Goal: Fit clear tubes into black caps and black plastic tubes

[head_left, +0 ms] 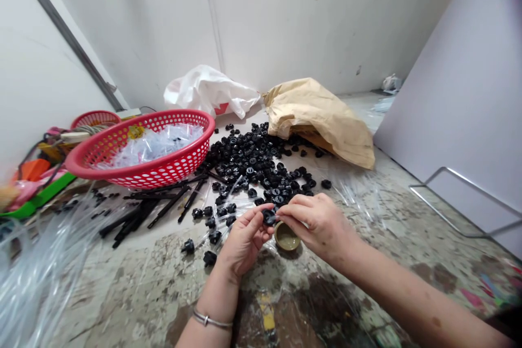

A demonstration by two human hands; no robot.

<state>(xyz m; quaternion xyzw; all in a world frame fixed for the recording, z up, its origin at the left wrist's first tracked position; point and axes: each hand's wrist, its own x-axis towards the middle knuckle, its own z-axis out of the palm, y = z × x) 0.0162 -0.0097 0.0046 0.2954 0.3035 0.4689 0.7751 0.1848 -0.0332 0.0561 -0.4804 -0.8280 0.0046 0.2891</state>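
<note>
Between the thumb and fingers of my left hand [248, 236] is a round black plastic part [269, 217]. My right hand [312, 223] is pinched at the right side of that part; whatever its fingertips hold is too small to make out. Just below the fingers stands a small round olive-coloured cup [287, 236] with some clear liquid-looking content. Beyond both hands spreads a heap of similar black plastic parts [255, 160], with several loose ones lying left of my left hand.
A red perforated basket [142, 174] of clear plastic pieces stands left, beside black rods [138, 215]. Clear tubes [53, 277] lie at the near left. A brown paper bag [322, 117] and a white bag [207, 89] rest behind the heap. A metal wire frame [448, 225] sits right.
</note>
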